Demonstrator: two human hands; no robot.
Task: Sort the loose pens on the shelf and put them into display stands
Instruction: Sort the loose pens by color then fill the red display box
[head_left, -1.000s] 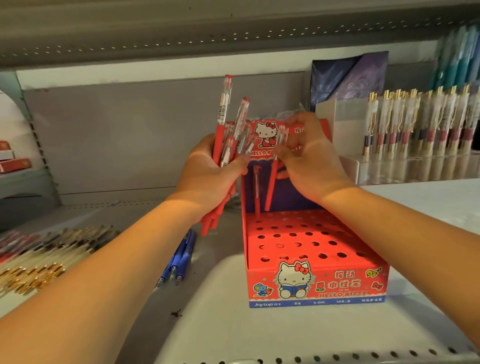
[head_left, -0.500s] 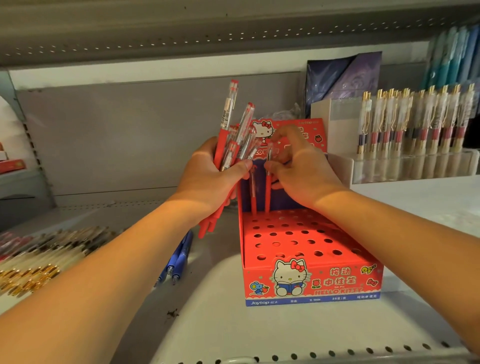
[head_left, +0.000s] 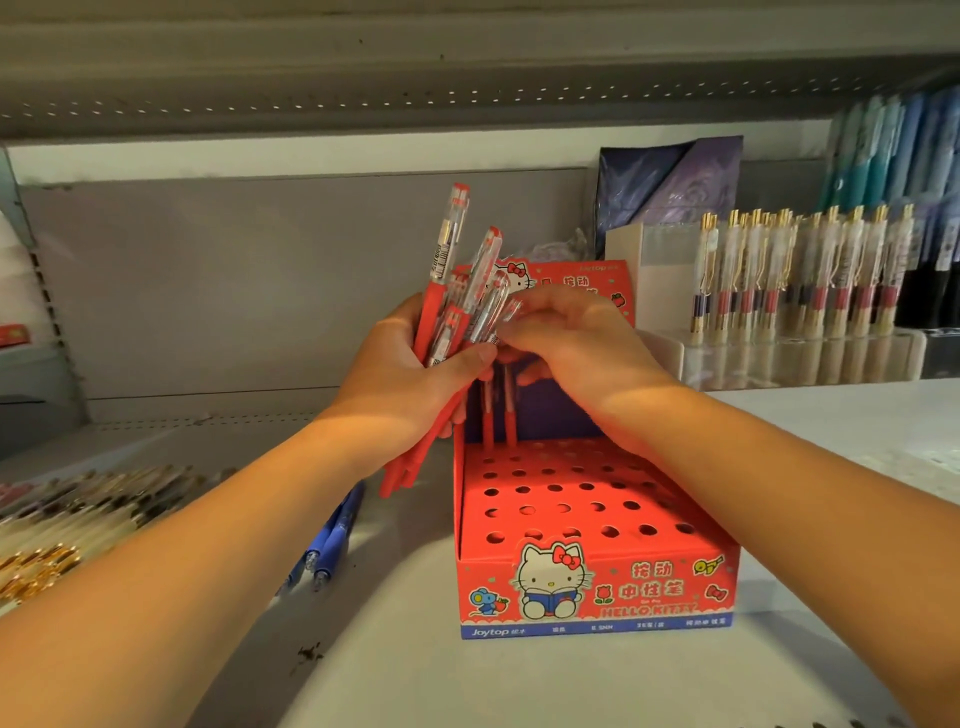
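- Progress looks early to us: only two standing pens (head_left: 497, 415) sit in the back row of the red display stand (head_left: 597, 587), and almost every other hole we can see is unfilled.
- Our left hand (head_left: 410, 374) grips a bundle of red pens (head_left: 447, 291) just left of the stand's back corner, tips down and tops fanned out above the fist.
- Our right hand (head_left: 576, 348), over the stand's back row, curls its fingers and pinches the top of one pen in that bundle.
- These pens have matte red barrels and clear upper halves with barcode labels.
- Left of the stand, blue pens (head_left: 332, 535) and a heap of gold-clipped pens (head_left: 67, 519) lie loose on the shelf (head_left: 415, 675), not yet sorted.
- Behind the stand to its right, a clear stand (head_left: 779, 358) looks full.
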